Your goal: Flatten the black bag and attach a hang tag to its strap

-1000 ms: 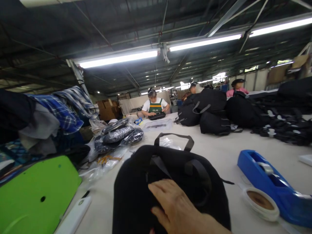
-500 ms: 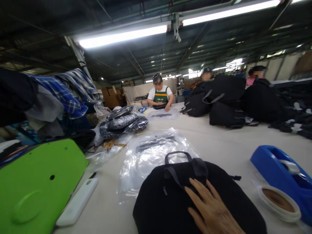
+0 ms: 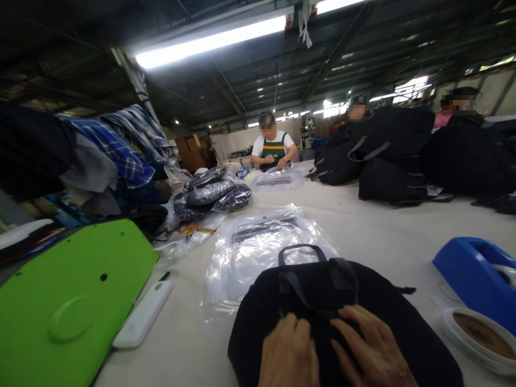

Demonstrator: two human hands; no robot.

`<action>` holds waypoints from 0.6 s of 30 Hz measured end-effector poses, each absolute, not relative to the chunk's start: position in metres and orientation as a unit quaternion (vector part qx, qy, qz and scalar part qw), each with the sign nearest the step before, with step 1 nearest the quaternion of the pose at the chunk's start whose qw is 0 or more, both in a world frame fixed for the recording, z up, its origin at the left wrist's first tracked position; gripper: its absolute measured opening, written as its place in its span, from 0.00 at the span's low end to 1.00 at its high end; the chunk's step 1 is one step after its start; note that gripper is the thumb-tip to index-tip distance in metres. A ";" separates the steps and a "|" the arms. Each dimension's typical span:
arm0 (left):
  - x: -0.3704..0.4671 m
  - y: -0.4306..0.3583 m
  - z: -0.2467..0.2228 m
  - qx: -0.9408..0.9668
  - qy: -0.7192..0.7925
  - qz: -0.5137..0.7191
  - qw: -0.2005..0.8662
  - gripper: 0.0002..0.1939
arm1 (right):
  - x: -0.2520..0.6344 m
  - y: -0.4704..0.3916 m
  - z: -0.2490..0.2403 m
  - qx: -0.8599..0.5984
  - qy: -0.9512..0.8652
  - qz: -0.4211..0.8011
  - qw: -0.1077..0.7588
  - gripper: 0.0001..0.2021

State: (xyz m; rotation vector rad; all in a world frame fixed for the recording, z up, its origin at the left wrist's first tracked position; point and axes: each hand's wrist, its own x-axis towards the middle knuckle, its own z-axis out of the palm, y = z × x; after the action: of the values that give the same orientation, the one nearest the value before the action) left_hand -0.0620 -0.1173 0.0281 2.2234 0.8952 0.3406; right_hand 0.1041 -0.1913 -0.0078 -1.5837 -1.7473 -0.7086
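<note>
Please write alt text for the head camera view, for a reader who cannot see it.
Both hands, left hand and right hand, press flat on a black fabric backpack lying on a pale worktable. Beyond it lies a clear plastic bag; a blue tape dispenser stands to the right, a green plastic board to the left.

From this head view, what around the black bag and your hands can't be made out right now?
- Black bag: its near end runs off the bottom edge, partly under the left hand and right hand.
- Both wrists: cut off by the bottom edge.
- Blue tape dispenser: its right part is cut by the right edge.
- Clear plastic bag: dark contents blurred by glare.
</note>
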 end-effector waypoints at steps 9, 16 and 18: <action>-0.019 -0.018 0.052 0.809 0.480 0.257 0.221 0.18 | 0.105 -0.197 -0.013 -0.615 -0.681 -0.230 0.324 0.11; -0.013 -0.040 0.018 0.912 0.382 0.143 0.046 0.23 | 0.111 -0.187 0.004 -0.640 -0.709 -0.148 0.256 0.11; -0.010 -0.044 0.009 0.922 0.376 0.094 -0.001 0.25 | 0.113 -0.187 0.030 -0.640 -0.711 -0.138 0.258 0.12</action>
State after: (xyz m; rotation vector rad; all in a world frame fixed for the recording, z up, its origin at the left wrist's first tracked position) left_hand -0.0105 -0.0436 0.0088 2.8975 1.1836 0.2946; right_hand 0.1127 -0.1865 0.0301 -1.7344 -1.9261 -0.3734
